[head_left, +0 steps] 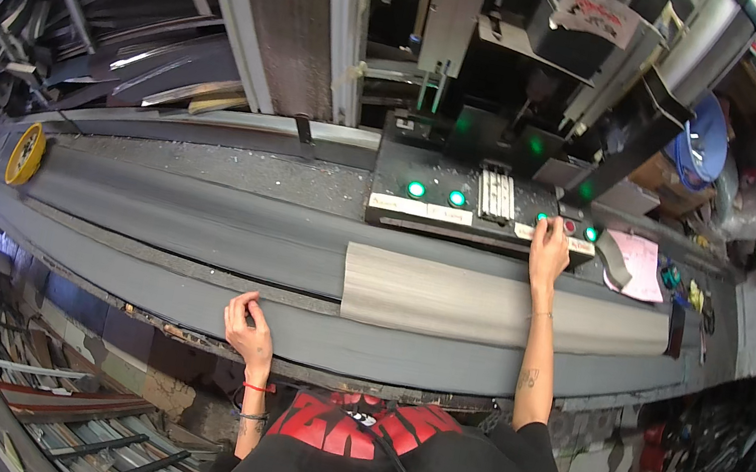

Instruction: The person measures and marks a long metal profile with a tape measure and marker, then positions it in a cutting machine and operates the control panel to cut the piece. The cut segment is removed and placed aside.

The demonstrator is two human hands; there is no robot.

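Note:
My right hand [550, 251] reaches across to the black control box [474, 236], fingertips down among its buttons. A green-lit button [543, 219] is partly covered by those fingers, and a red button [570, 227] sits just beside them. Under my right forearm lies a short pale beige panel [438, 297] with a slight curve. My left hand [251, 327] rests by the bench's front edge, above a long grey strip [136, 289], its fingers loosely bent with nothing seen in them. Whether the right fingertips press a button is hard to make out.
A yellow bowl [27, 154] stands at the bench's left end. Other green buttons [416, 190] glow on the box. A pink paper [634, 266] lies right of it, near small tools. Dark uprights rise behind; a blue bucket [701, 141] is at back right.

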